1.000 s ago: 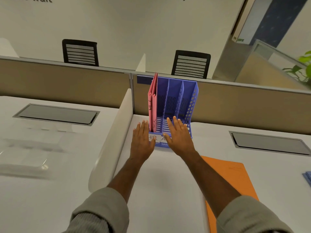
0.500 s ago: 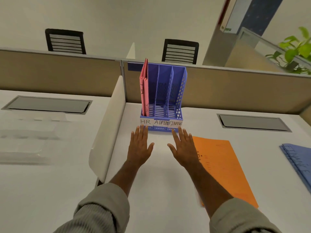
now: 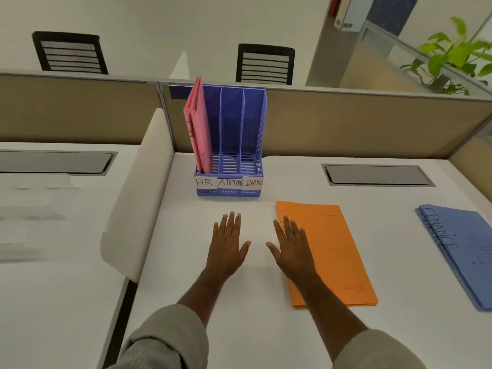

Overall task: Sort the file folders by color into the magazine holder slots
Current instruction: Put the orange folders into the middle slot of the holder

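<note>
A blue magazine holder (image 3: 253, 134) stands on the white desk against the partition, with three slots labelled HR, ADMIN and FINANCE. Pink folders (image 3: 199, 129) stand upright in the left HR slot; the other two slots hold nothing. An orange folder stack (image 3: 335, 251) lies flat to the right of the holder. Blue folders (image 3: 460, 251) marked FINANCE lie at the far right. My left hand (image 3: 228, 246) is flat and open over the desk, holding nothing. My right hand (image 3: 292, 249) is open with its fingers over the orange folder's left edge.
A white curved divider (image 3: 138, 198) rises on the left side of the desk. A grey cable hatch (image 3: 378, 174) sits right of the holder. Brown partitions (image 3: 359, 123) run along the back, with two black chairs and a green plant (image 3: 452, 54) beyond them.
Both hands have drawn back from the holder's front toward me. The right hand now lies over the orange folder's left edge. The view has tilted down and the blue folders have come into sight.
</note>
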The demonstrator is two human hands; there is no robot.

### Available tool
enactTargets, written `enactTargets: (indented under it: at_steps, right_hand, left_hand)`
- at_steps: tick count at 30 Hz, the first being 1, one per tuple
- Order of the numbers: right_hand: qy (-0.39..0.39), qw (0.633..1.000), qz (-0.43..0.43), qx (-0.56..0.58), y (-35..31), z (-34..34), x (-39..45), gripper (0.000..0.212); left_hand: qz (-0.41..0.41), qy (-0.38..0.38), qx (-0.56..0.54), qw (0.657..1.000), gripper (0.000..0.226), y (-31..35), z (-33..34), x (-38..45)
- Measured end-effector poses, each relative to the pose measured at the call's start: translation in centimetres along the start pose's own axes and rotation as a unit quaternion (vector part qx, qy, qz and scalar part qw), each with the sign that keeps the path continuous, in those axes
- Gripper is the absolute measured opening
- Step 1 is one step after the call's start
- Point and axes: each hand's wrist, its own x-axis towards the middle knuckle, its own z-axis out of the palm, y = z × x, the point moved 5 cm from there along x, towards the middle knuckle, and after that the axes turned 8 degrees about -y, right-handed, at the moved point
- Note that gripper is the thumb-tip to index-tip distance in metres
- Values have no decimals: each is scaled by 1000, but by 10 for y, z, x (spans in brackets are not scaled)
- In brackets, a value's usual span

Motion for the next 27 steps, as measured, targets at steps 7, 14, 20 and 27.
enactTargets:
  at_steps: [7,14,20,27]
  right_hand:
    - [-20,1000,7,14,64,11,-16,71]
    - [-30,999,41,12,131,20,-26,73]
    - [-35,998,49,22,174,23,-28,73]
    - [-59,997,38,41,183,29,-17,72]
  left_hand:
    - [19,-26,-11,999,76,57,36,7]
    - [39,-45,-25,998,77,113,67,20]
    - [27,-40,-49,998,76,153,78,33]
    - [-109,-19,-136,985,74,156,78,34]
